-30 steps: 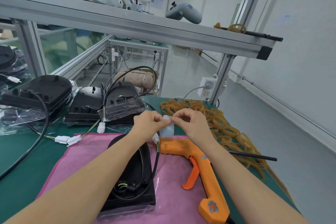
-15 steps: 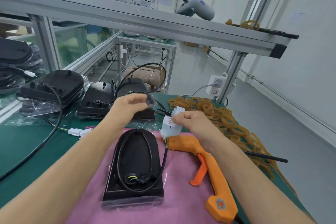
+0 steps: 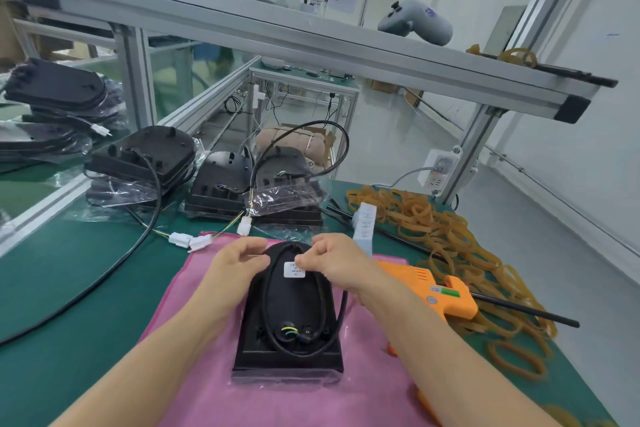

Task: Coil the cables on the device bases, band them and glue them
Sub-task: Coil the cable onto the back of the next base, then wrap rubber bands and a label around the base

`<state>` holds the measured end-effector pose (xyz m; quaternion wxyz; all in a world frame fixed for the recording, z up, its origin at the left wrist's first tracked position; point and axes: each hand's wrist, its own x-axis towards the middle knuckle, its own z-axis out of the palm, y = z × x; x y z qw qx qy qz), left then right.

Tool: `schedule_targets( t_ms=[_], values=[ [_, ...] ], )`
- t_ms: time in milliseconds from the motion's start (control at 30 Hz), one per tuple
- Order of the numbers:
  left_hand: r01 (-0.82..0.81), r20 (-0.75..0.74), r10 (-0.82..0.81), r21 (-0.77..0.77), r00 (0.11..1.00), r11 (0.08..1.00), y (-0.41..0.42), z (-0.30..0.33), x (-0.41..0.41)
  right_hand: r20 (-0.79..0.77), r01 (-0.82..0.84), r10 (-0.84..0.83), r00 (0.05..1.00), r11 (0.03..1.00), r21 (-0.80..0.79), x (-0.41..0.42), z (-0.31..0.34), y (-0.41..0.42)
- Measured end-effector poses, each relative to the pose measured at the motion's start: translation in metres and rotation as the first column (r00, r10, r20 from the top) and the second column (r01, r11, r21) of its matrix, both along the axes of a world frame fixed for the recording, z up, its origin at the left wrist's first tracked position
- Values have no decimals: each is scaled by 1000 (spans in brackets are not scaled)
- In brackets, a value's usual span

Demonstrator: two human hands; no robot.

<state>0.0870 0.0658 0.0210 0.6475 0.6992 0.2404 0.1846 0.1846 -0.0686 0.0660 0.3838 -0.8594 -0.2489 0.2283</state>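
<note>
We have the black device base [image 3: 289, 308] at lower centre of the frame, on the pink cloth [image 3: 207, 357] over the counter [image 3: 52, 288]. Our right hand [image 3: 332, 262] pinches a white label [image 3: 294, 269] onto it; our left hand [image 3: 239, 262] curls against the base's far rim, fingers touching the cable [image 3: 268, 291]. The base looks rigid and light; the cable seems springy, best held by its loop. We count one glue gun [image 3: 426, 286], many rubber bands [image 3: 450, 243], and several more bases stacked at upper left.
</note>
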Motion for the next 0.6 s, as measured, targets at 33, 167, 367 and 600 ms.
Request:
schedule_targets(
  t_ms=[33,167,367,600],
  values=[
    [2,2,-2,3,1000,1000,0,0,0,30,3,-2,1000,1000,-17,0,-1,1],
    [6,-10,-6,13,1000,1000,-2,-1,2,152,17,-3,988,996,-89,-1,-6,5],
    [0,-21,1,59,1000,998,-9,-2,5,453,95,2,891,977,-192,-11,-17,11],
    [-53,-75,63,130,995,990,-10,-9,11,566,197,-88,819,971,-134,-12,-23,7]
  ],
)
